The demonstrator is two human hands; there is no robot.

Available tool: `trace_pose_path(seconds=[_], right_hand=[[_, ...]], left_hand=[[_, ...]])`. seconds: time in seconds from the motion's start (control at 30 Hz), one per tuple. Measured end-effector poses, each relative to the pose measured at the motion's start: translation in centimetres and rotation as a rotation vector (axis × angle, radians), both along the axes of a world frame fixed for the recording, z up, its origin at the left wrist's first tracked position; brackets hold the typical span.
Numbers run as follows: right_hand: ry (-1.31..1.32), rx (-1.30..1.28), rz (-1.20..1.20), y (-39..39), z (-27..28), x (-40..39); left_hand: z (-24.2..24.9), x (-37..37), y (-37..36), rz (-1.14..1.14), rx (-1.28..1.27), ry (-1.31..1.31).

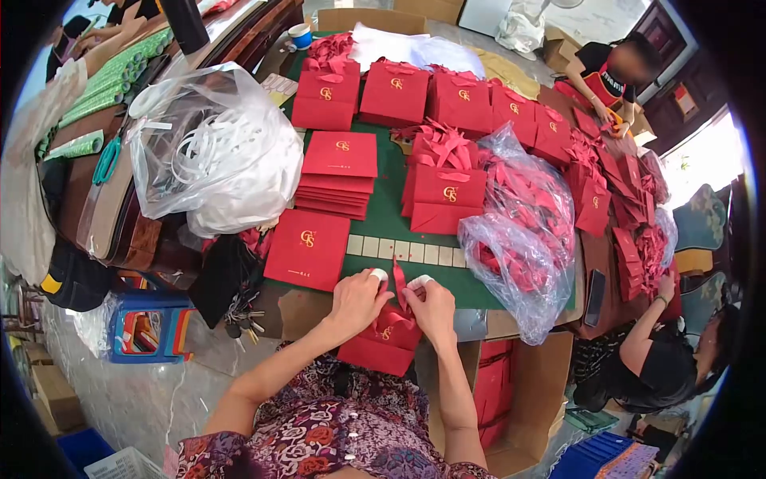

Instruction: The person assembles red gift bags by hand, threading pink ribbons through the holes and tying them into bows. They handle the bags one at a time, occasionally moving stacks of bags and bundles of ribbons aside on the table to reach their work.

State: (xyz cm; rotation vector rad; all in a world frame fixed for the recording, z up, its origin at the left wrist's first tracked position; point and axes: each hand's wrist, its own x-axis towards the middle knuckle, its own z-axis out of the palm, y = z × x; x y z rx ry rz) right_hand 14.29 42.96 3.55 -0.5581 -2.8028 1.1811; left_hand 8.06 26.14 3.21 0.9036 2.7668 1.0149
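Observation:
A small red paper gift bag [377,355] with a gold emblem leans at the table's front edge, close to my body. A red ribbon [400,275] rises from its top between my hands. My left hand [357,302] is closed at the ribbon on the bag's left side. On the right, my right hand [432,310] pinches the ribbon near its upright strand. White wraps cover a fingertip on each hand. Flat red bags [308,249] lie stacked left of my hands, and a row of cream cards [403,251] lies just beyond them.
Finished-looking red bags [395,92] stand along the back. A clear plastic bag of red ribbons [527,231] sits right, one of white ribbons [215,152] left. An open carton [519,391] stands below right. Two people work at the right; a phone [594,297] lies nearby.

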Motion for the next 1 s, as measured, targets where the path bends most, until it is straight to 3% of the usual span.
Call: trace_pose_path(seconds=[0.13,0.23,0.3,0.47,0.93,1.0], right_hand=[[0.116,-0.188,-0.054,-0.1,-0.3,0.4],[0.147,-0.356,-0.106,-0.5,-0.6,0.3],[0.16,-0.447,-0.128,-0.5,-0.9,0.1],[0.143,-0.66,-0.068,-0.6,-1.1,-0.1],[0.153,-0.715,-0.058,-0.6,0.3,0.7],[0.184,-0.678,-0.043,-0.3,0.5,1.0]], left_hand=[[-1.4,-0.5,0.4,0.066,-0.047,-0.033],[-2.1,-0.5,0.1,0.12,0.053,-0.092],[-1.6,-0.3,0.0,0.188,0.289,-0.293],[-0.2,1.3,0.0,0.154,0.319,-0.13],[-0.3,1.7,0.7,0.098,0.31,-0.067],[0.2,1.5,0.7,-0.016,0.521,0.126]])
